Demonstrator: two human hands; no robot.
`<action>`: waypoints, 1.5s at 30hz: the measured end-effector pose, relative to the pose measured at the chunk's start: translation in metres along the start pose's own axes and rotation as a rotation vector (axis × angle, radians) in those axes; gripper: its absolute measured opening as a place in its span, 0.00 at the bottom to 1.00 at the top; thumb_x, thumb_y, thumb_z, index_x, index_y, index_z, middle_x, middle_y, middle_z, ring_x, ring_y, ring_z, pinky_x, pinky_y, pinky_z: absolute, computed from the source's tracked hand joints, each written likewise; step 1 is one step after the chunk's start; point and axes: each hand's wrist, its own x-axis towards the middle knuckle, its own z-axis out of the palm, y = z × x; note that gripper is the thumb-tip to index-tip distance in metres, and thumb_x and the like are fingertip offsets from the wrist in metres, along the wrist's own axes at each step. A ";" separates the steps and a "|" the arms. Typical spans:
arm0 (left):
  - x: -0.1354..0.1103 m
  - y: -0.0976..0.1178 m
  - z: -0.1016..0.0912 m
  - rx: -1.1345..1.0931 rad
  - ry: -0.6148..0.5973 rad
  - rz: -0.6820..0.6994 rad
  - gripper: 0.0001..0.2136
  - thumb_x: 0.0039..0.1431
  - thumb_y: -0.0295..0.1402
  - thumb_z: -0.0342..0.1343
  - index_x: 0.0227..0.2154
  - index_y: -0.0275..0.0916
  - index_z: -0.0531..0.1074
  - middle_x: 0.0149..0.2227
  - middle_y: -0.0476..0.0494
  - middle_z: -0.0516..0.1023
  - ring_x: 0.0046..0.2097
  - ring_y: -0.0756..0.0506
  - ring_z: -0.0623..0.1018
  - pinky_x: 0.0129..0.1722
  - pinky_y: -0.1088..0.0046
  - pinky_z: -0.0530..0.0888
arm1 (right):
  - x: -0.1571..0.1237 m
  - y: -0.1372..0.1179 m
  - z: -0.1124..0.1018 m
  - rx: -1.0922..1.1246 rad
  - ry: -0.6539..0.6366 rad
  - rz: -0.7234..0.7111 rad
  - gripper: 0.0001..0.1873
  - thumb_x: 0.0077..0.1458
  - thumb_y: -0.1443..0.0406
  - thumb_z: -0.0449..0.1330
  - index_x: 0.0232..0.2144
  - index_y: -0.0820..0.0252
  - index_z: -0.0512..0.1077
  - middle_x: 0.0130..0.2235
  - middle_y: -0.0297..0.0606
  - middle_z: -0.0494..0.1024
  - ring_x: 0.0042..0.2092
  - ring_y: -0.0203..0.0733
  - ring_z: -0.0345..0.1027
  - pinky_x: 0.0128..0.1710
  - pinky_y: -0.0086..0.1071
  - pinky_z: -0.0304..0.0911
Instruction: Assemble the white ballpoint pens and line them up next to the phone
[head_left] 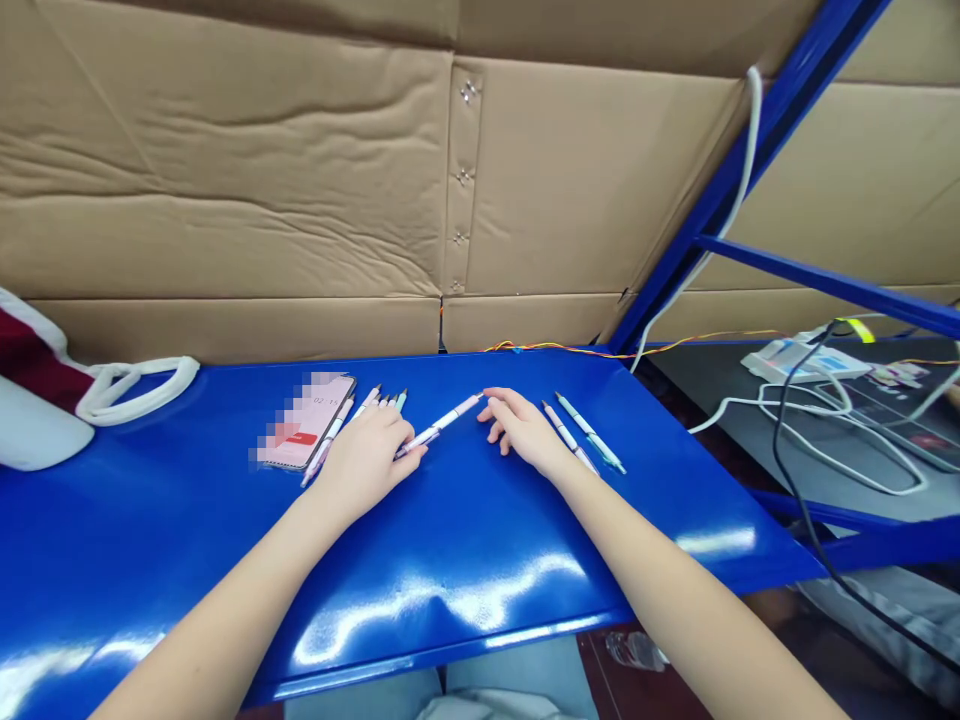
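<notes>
My left hand (pixel 360 455) is closed, with a white and lilac pen (pixel 451 415) pinched between thumb and fingers. The pen slants up to the right, its dark tip pointing at my right hand (pixel 525 430). The right fingers are loosely bent and apart; the index fingertip is at the pen's tip, and I cannot tell whether it touches. Beneath and beside my left hand lie several more pens, among them a pink and white pen (pixel 319 462) and a green pen (pixel 402 401) partly hidden by the fingers. Right of my right hand rest a pink-white pen (pixel 562 430) and a mint-green pen (pixel 589 430).
A phone (pixel 311 420) lies left of the pens on the blue tabletop (pixel 480 540). A white strap (pixel 142 390) and a white rounded object (pixel 37 430) are at far left. Cardboard (pixel 300 180) lines the back. Blue frame bars (pixel 750 160) and white cables (pixel 847 440) are at right.
</notes>
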 end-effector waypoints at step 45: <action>-0.008 0.012 0.012 -0.176 -0.052 0.112 0.16 0.65 0.38 0.42 0.36 0.38 0.73 0.33 0.44 0.77 0.35 0.46 0.76 0.34 0.72 0.69 | -0.028 -0.010 0.036 -0.172 -0.213 -0.202 0.21 0.61 0.54 0.42 0.20 0.57 0.55 0.16 0.27 0.58 0.20 0.32 0.51 0.22 0.28 0.51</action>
